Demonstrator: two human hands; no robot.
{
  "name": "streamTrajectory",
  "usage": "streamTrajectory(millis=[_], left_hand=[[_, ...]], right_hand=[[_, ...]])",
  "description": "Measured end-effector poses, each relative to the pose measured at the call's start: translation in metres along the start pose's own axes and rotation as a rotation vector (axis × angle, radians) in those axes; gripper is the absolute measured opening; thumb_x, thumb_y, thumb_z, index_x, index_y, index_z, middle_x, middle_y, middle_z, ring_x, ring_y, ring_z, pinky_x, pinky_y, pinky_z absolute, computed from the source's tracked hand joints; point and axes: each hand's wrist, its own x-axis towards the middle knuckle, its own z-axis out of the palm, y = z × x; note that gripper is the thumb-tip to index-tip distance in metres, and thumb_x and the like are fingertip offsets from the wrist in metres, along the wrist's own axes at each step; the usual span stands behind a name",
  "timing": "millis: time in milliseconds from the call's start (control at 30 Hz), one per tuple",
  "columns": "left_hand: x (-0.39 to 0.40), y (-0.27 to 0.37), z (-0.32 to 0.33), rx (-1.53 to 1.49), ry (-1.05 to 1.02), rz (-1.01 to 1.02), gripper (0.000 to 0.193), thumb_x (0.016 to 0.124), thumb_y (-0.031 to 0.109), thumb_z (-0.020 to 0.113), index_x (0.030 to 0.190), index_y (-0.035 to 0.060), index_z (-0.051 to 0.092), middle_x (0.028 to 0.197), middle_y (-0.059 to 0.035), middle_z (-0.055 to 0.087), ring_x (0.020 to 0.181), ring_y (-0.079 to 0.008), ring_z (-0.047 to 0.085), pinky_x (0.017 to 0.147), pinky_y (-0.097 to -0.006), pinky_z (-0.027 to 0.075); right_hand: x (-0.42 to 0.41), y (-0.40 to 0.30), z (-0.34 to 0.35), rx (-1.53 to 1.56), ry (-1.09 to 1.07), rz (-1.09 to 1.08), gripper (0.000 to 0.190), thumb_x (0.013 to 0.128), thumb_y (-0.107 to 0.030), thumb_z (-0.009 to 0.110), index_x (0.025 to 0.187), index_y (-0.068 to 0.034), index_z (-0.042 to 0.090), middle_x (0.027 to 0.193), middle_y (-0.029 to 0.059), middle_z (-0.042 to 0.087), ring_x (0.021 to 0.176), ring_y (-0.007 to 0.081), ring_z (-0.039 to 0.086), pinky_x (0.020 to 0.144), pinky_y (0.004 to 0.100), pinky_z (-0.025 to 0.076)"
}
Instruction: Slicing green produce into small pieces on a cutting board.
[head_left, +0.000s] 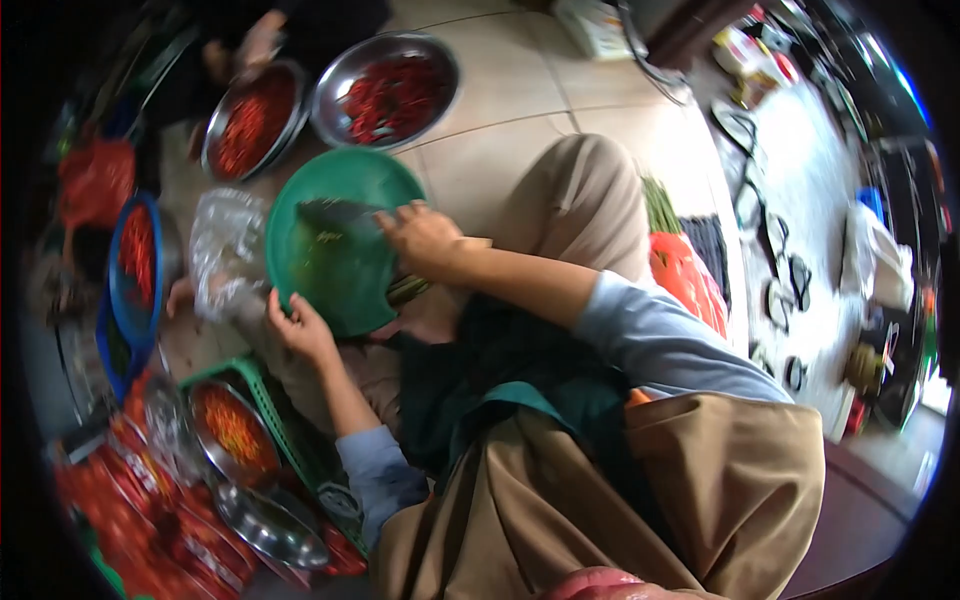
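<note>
Before me a round green plastic basin (341, 292) rests on my lap, with a notch in its lower right edge and wet bits on its surface. My right hand (431, 238) grips a knife (337, 213) whose wide, dark blade lies across the upper part of the basin. At the basin's lower left rim, the fingers of my left hand (301, 324) hold the edge. Green stalks (409, 288) show just beside the notch, mostly hidden by the basin and my right arm.
Metal bowls of cut red chillies (397, 97) (251, 131) stand ahead, near another person's hand (261, 39). Left are a blue basket (156, 262), a clear plastic bag (225, 240) and a green crate (259, 379). A red bag (679, 266) of stalks lies right; sandals (780, 304) beyond.
</note>
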Motion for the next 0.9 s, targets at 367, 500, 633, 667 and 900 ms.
streamTrajectory(millis=[367,500,633,667,900], left_hand=[[-0.001,0.006,-0.005,0.308,-0.119,0.25,0.032,0.087,0.011,0.054,0.118,0.0045,0.055,0.114,-0.02,0.054,0.105,-0.0353,0.053,0.086,-0.0416,0.045],[-0.003,0.021,0.002,0.186,-0.13,0.155,0.03,0.086,0.008,0.054,0.116,0.0034,0.056,0.114,-0.0197,0.054,0.104,-0.0352,0.054,0.086,-0.0414,0.045],[0.004,0.008,-0.001,0.302,-0.093,0.345,0.03,0.085,0.008,0.055,0.115,0.0044,0.058,0.112,-0.0195,0.055,0.102,-0.0341,0.055,0.083,-0.0406,0.046],[0.004,0.008,0.001,0.319,-0.081,0.336,0.03,0.085,0.009,0.055,0.115,0.0046,0.058,0.112,-0.0195,0.055,0.101,-0.0339,0.055,0.082,-0.0407,0.047],[0.001,0.022,0.003,0.34,-0.075,0.243,0.03,0.084,0.011,0.057,0.114,0.0076,0.059,0.11,-0.0201,0.055,0.099,-0.0358,0.055,0.08,-0.0417,0.046]], right_hand=[[0.0,-0.004,-0.018,0.0,0.187,-0.05,0.039,0.085,-0.024,0.047,0.123,-0.016,0.055,0.106,0.0117,0.053,0.101,0.0274,0.052,0.077,0.0356,0.042],[-0.048,0.072,-0.071,0.084,0.594,0.023,0.03,0.08,-0.019,0.054,0.11,-0.015,0.06,0.095,0.0137,0.055,0.093,0.0307,0.055,0.074,0.0401,0.045],[-0.132,0.176,-0.105,0.22,0.828,0.289,0.021,0.079,-0.012,0.058,0.099,-0.011,0.062,0.091,0.0162,0.06,0.088,0.0346,0.058,0.077,0.0416,0.048],[-0.155,0.202,-0.1,0.227,0.808,0.392,0.02,0.08,-0.013,0.058,0.099,-0.009,0.062,0.091,0.0169,0.06,0.088,0.0352,0.059,0.077,0.042,0.048],[-0.255,0.236,-0.061,0.262,0.62,0.663,0.022,0.081,-0.01,0.059,0.102,-0.008,0.062,0.09,0.0175,0.062,0.088,0.0344,0.06,0.08,0.0409,0.048]])
